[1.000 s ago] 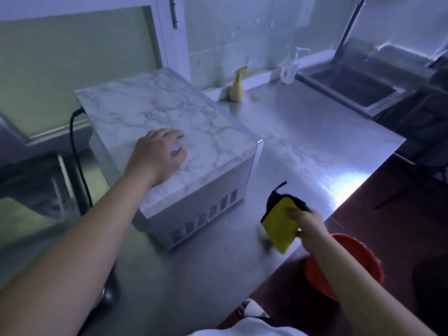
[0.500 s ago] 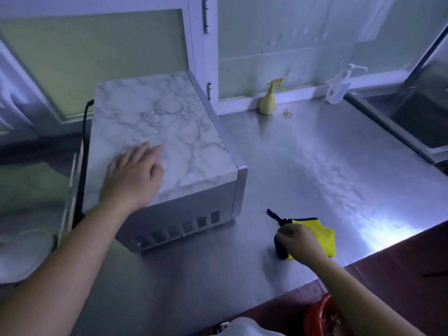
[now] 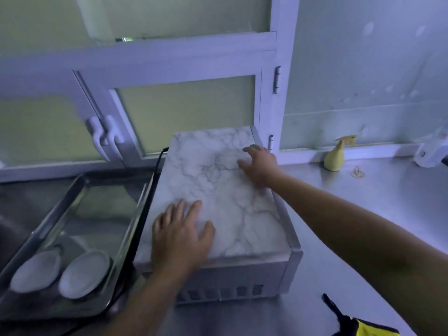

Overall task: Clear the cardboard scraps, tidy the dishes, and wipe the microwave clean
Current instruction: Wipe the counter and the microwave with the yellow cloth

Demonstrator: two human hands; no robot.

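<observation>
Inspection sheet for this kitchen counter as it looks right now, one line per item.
Surface: steel counter, shiny.
Job's things: microwave with marble-patterned top; yellow cloth lying front right; white dishes in the metal tray, left.
Clutter: yellow spray bottle and rubber bands by the wall.
Grippers: left hand flat on the microwave's top; right hand spread near its far right edge; both hold nothing.
Cables: black cable at the microwave's left rear.
Surroundings: frosted window with white handles behind.
</observation>
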